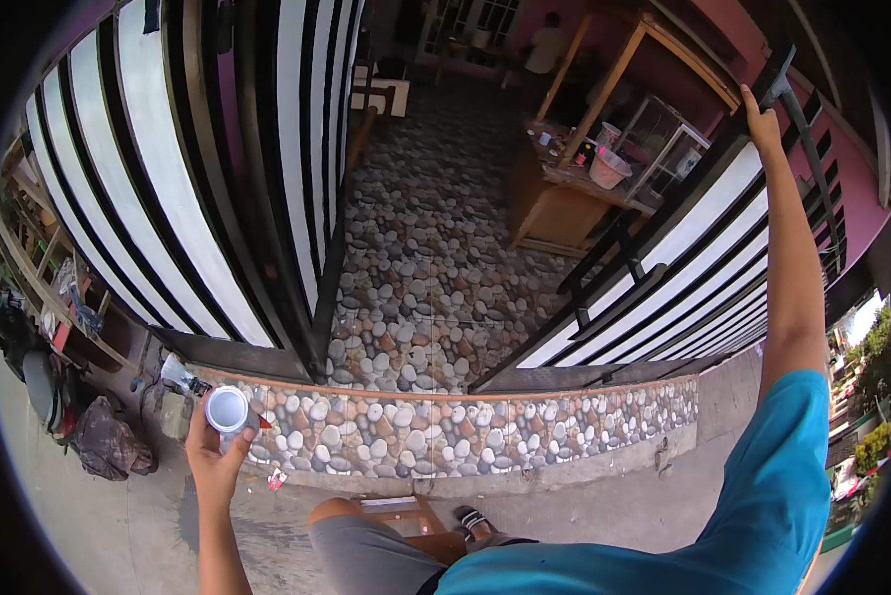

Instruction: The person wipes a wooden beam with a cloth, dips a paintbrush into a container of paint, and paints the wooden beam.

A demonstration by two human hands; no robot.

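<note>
My left hand (213, 458) is closed around a small white cup (228, 408), held upright at the lower left. A red pointed tip (265, 423) shows beside my thumb; I cannot make out what it belongs to. At the upper right, my right hand (761, 123) reaches up with its fingers on the top end of the black-and-white gate panel (708, 213). The slatted left gate panel (153, 188) stands apart from it, leaving an opening between them. White slats alternate with black bars on both panels.
A pebble-patterned step (406, 431) runs below the gate, and a similar floor (415, 238) continues inside. A wooden stall (564, 213) holds a pink basket (609, 169). A person (544, 45) is at the back. A motorcycle (44, 382) stands at left, near a low wooden stool (406, 516).
</note>
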